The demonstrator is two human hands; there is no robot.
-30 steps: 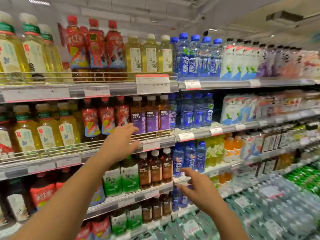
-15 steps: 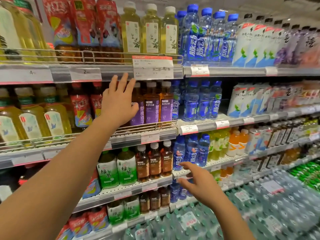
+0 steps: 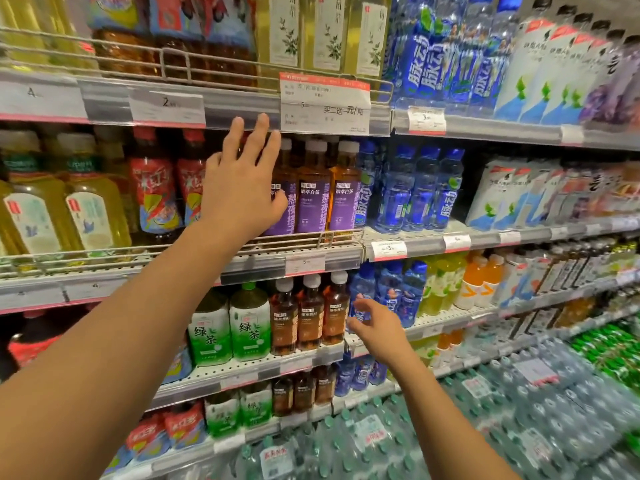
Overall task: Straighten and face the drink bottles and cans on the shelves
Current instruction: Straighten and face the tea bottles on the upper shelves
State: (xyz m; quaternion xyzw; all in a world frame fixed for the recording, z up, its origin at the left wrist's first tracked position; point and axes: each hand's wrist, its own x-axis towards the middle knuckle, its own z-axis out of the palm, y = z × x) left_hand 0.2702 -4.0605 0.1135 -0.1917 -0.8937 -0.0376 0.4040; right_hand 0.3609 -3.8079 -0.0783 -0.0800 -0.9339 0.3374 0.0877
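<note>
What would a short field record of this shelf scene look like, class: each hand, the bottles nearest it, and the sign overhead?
left hand: left hand raised, fingers spread, in front of the purple-label tea bottles
right hand: right hand lower, fingers loosely curled, holding nothing, beside the brown tea bottles
sign: price sign on the shelf edge above
contact: cannot tell

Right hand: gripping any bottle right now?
No. The right hand hangs with fingers loosely spread just in front of the blue bottles on the lower shelf, curled round none of them.
</note>
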